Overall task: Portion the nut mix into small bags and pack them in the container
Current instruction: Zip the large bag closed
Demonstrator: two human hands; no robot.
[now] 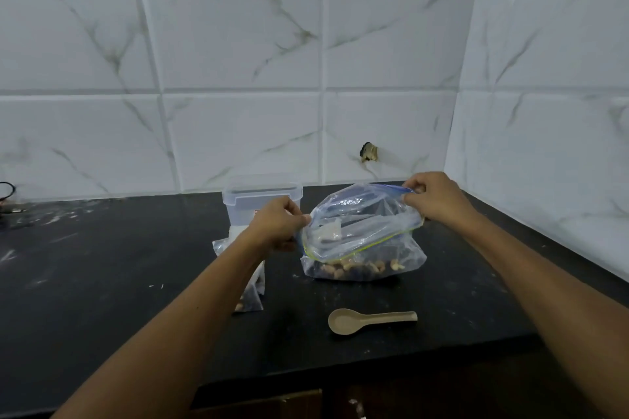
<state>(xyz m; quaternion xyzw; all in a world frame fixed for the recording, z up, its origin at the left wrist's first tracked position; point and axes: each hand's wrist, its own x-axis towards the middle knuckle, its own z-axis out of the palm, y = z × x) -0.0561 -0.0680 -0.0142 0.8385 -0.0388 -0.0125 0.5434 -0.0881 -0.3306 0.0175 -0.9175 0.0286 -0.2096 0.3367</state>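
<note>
- Right of centre in the frame, I see the large zip bag (362, 238) standing on the black counter (102, 265), its top folded forward and its zip edge running from one hand to the other.
- My left hand (277, 230) is closed in a pinch on the left end of that zip edge, fingers curled tight.
- My right hand (437, 197) is closed the same way on the right end, higher in the frame, thumb and fingertips pressed on the blue strip.
- At the bottom of the bag lies the nut mix (357, 269), pale cashews among darker pieces.
- Just behind my left hand stands the clear container (262, 201), against the marble-tiled wall (238, 61); I cannot tell what is in it.
- Under my left forearm, left of the big bag, lie small bags (250, 296), partly hidden, at least one with nuts showing.
- Lower centre, a beige spoon (371, 320) rests on the counter, bowl to the left, apart from the bag.
</note>
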